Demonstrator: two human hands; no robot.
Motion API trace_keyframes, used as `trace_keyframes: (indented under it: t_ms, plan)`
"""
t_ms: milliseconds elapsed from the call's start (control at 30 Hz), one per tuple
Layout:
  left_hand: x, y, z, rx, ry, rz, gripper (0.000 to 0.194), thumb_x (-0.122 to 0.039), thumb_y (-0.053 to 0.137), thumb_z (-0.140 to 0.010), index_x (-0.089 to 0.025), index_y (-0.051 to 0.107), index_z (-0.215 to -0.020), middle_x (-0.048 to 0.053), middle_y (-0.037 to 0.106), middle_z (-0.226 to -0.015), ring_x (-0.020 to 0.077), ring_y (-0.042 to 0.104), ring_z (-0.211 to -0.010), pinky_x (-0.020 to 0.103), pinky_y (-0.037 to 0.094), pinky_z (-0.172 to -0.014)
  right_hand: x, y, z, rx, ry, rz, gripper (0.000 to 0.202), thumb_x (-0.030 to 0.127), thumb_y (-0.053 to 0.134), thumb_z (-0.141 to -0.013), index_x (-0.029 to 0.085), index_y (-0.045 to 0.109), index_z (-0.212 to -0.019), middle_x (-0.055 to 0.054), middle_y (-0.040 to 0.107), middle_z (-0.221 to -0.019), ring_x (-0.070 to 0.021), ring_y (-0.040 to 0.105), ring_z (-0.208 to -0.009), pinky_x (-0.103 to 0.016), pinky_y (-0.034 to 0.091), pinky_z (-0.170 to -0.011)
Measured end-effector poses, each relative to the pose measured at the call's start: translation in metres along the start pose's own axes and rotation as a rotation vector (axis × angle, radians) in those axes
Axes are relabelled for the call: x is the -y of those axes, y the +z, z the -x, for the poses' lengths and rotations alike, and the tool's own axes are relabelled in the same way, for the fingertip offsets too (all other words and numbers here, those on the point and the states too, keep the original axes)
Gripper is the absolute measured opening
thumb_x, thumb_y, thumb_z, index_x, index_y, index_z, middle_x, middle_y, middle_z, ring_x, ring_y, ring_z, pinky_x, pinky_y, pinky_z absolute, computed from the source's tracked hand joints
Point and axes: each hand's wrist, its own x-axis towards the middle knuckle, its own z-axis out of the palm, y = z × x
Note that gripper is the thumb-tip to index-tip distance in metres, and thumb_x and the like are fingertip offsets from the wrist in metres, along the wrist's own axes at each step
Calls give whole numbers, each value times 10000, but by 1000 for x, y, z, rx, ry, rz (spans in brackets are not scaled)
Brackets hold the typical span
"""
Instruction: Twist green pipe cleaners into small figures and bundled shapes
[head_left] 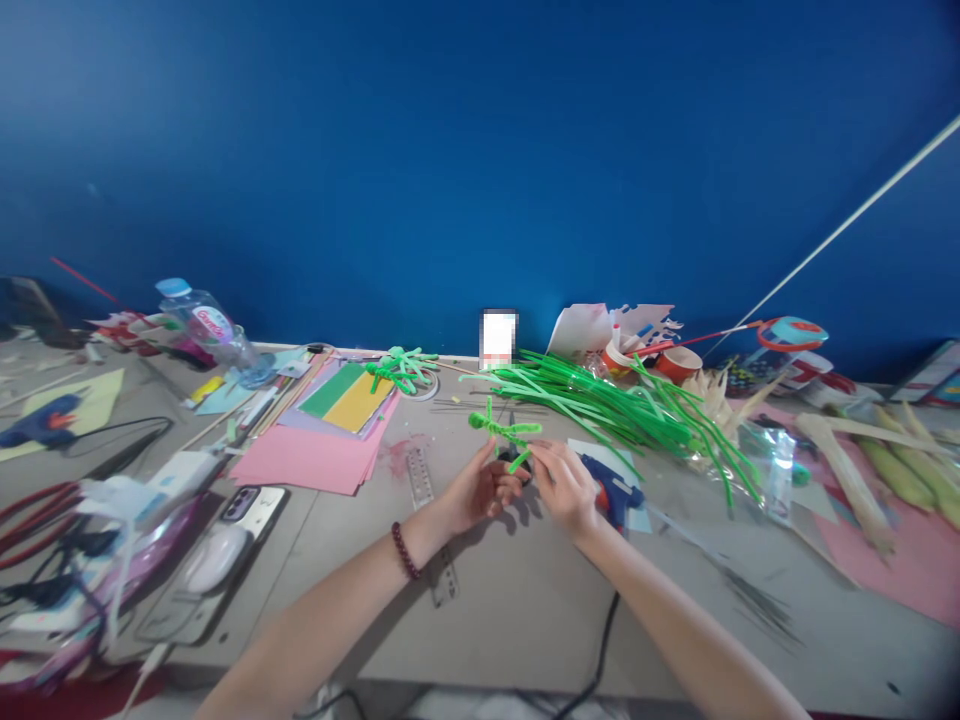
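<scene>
Between my two hands is a bright green pipe cleaner figure (504,428), bent and twisted into several arms. My left hand (480,492) pinches its lower left part, with the fingers curled. At its right end, my right hand (564,482) has thumb and fingertips closed on a green arm. A dark object (514,462), perhaps scissors, lies behind the fingers, mostly hidden. A clear ruler (444,582) lies partly under my left wrist. Just right of my right hand rests a blue glue gun (619,494), its cable running toward the table's front edge.
Loose green pipe cleaners (600,400) lie behind my hands. Further left are a twisted green piece (405,368), pink paper (307,458), a phone (214,565) and a bottle (206,325). To the right lie corn cobs (896,455). A blue wall (480,180) rises behind.
</scene>
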Motion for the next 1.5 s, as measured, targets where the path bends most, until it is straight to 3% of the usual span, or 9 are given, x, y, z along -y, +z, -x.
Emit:
trace_keyframes:
  t_ms: [100, 233, 367, 600, 800, 1067, 1167, 1267, 1500]
  plan:
    - [1, -1, 2, 7, 73, -4, 412, -534, 626, -735, -125, 652, -786, 36, 578, -640, 74, 478, -476, 181, 214, -367, -2, -5, 0, 74, -151, 51, 378, 68, 490, -851, 214, 560, -1193, -106, 676, -1037, -223, 635, -974, -378, 538, -837]
    - [0, 2, 2, -58, 300, -25, 300, -380, 757, -657, -123, 604, -677, -16, 512, -556, 55, 423, -458, 177, 246, -404, 3, -8, -7, 166, -273, 74, 323, 53, 487, -848, 149, 587, -1140, -132, 680, -1010, -230, 621, -1005, -363, 534, -857]
    - [-2, 3, 1, -144, 415, -70, 299, -344, 793, -602, -109, 612, -643, -40, 482, -506, 37, 376, -427, 183, 263, -430, 8, -3, -9, 207, -213, 27, 260, 70, 491, -844, 166, 605, -1057, -122, 676, -985, -222, 627, -963, -359, 536, -830]
    - [0, 6, 0, -230, 546, -205, 304, -379, 776, -591, -121, 617, -575, -28, 494, -447, 58, 399, -420, 207, 275, -447, 23, 11, -4, 29, 462, -238, 71, 210, 534, -828, 192, 601, -818, -43, 640, -722, -164, 617, -667, -283, 518, -634]
    - [-4, 4, -3, -294, 603, -285, 247, -348, 771, -586, -136, 657, -638, -23, 535, -478, 75, 420, -427, 221, 309, -453, 26, 19, -13, 10, 1107, -865, 281, 414, 714, -664, 174, 582, -726, 8, 604, -615, -120, 572, -507, -259, 495, -531]
    - [-2, -4, -8, -292, 661, -401, 201, -329, 740, -612, -153, 644, -600, -15, 569, -519, 87, 446, -428, 227, 341, -433, 17, 17, -17, 124, 1483, -1237, 253, 311, 782, -563, 138, 618, -649, 15, 578, -559, -75, 517, -464, -198, 453, -473]
    - [2, -4, -8, -352, 659, -373, 206, -324, 761, -594, -150, 653, -619, -5, 588, -541, 92, 467, -456, 231, 363, -459, 17, 18, -17, 142, 1504, -1260, 246, 302, 778, -571, 136, 616, -653, 16, 575, -555, -71, 511, -462, -194, 451, -472]
    - [4, 0, -8, -411, 643, -250, 235, -292, 788, -575, -148, 663, -713, 5, 636, -632, 99, 512, -519, 235, 401, -525, 18, 21, -16, 85, 1383, -1155, 279, 347, 783, -578, 149, 602, -655, 17, 590, -556, -76, 517, -459, -205, 457, -483]
    - [3, 10, -4, -90, 524, 26, 214, -309, 713, -685, -132, 665, -795, 34, 647, -698, 122, 545, -596, 263, 409, -612, 11, 29, -8, 56, 1301, -984, 321, 391, 780, -568, 154, 617, -711, 17, 605, -554, -93, 535, -465, -224, 453, -493]
